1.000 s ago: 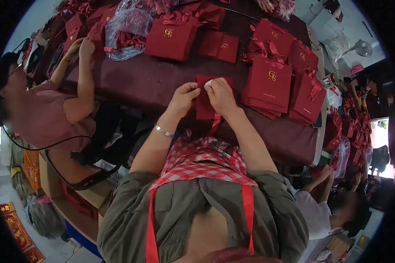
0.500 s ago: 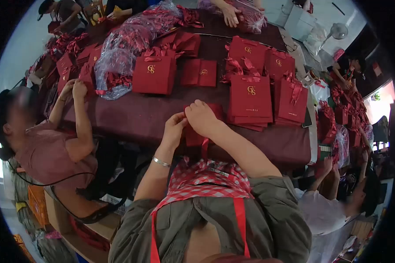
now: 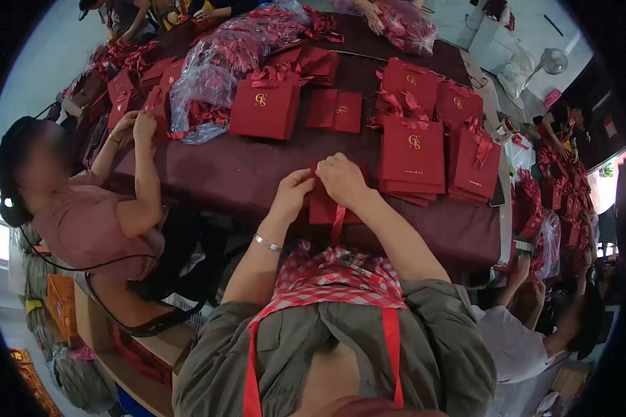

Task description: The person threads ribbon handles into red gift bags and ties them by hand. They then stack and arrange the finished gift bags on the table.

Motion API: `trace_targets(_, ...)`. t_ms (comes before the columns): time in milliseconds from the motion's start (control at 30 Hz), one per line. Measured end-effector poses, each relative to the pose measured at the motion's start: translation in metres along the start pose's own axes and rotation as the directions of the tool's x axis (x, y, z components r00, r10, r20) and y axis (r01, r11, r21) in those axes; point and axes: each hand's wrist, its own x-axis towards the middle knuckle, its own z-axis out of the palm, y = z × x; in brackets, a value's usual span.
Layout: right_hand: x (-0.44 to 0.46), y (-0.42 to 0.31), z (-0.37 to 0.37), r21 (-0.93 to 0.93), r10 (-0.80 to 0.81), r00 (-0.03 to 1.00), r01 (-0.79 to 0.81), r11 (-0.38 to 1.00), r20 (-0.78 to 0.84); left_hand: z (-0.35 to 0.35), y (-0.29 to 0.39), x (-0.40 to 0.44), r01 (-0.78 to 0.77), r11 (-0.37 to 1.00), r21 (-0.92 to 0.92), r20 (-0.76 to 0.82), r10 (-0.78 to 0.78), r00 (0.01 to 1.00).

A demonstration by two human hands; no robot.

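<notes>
A small red paper gift bag (image 3: 325, 210) is at the table's near edge, partly hidden by my hands. My left hand (image 3: 295, 191) is closed, thumb and fingers pinched at the bag's upper left edge. Right beside it, my right hand (image 3: 342, 182) is closed over the top of the same bag, its fingertips curled down and partly hidden. A red ribbon (image 3: 338, 224) hangs from the bag toward my checked apron (image 3: 334, 281). To the right lies a stack of red gift bags (image 3: 412, 156) with ribbon handles and gold lettering.
More gift bags (image 3: 263, 108) stand beyond my hands, beside flat red bags (image 3: 334, 110). Clear plastic sacks (image 3: 215, 76) of ribboned items lie at the back left. A person (image 3: 94, 222) works close on my left, another person (image 3: 522, 333) at the right.
The view has shifted, so the table and bags appear further right and slightly higher. Both my hands stay together at the bag's top edge, with only slight finger movement.
</notes>
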Motion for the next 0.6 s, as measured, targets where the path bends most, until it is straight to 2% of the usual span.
trace_targets(33, 0.000, -0.001, 0.000, 0.000, 0.001, 1.000, -0.001, 1.000, -0.007, -0.002, 0.000, 0.002, -0.003, 1.000, 0.006, 0.003, 0.003, 1.000)
trace_targets(100, 0.000, -0.005, 0.000, -0.025, -0.034, 0.998, 0.033, 0.999, -0.053, -0.007, 0.003, 0.005, 0.066, 0.977, -0.202, 0.003, -0.066, 0.998)
trace_targets(133, -0.001, -0.004, 0.002, -0.025, -0.025, 0.997, 0.023, 0.999, -0.070, -0.008, 0.007, 0.004, 0.066, 0.981, -0.184, 0.011, -0.065, 0.998)
trace_targets(200, -0.005, 0.000, 0.009, 0.005, -0.026, 0.999, 0.026, 1.000, -0.039, -0.009, 0.016, 0.000, 0.161, 0.969, 0.189, 0.044, -0.173, 0.984)
trace_targets(233, -0.009, 0.003, 0.014, 0.004, -0.019, 0.999, 0.020, 1.000, -0.050, -0.008, 0.021, 0.000, 0.159, 0.967, 0.201, 0.049, -0.172, 0.984)
trace_targets(267, -0.014, 0.005, 0.020, 0.031, -0.024, 0.999, 0.026, 0.999, -0.045, -0.007, 0.026, 0.000, 0.086, 0.892, 0.443, 0.088, -0.139, 0.986)
trace_targets(300, -0.014, 0.004, 0.019, 0.059, -0.031, 0.999, 0.033, 0.998, -0.038, -0.006, 0.029, 0.001, 0.005, 0.759, 0.652, 0.130, -0.118, 0.984)
trace_targets(333, -0.014, 0.004, 0.019, 0.063, -0.030, 0.999, 0.033, 0.997, -0.040, -0.007, 0.030, 0.002, 0.007, 0.757, 0.654, 0.128, -0.119, 0.985)
trace_targets(367, -0.015, 0.005, 0.019, 0.078, -0.019, 0.998, 0.024, 0.997, -0.061, -0.009, 0.030, 0.005, -0.183, 0.604, 0.776, 0.179, 0.068, 0.981)
trace_targets(400, -0.016, 0.003, 0.017, 0.093, -0.006, 0.997, 0.014, 0.996, -0.081, -0.009, 0.029, 0.006, -0.341, 0.396, 0.853, 0.265, 0.235, 0.935)
trace_targets(533, -0.016, 0.001, 0.007, 0.098, 0.025, 0.998, -0.019, 0.995, -0.062, -0.003, 0.025, 0.010, -0.358, 0.355, 0.863, 0.235, 0.345, 0.909)
trace_targets(600, -0.020, -0.002, 0.007, 0.198, 0.064, 0.984, -0.030, 0.980, -0.169, -0.004, 0.029, 0.012, -0.422, 0.194, 0.886, 0.318, 0.408, 0.856)
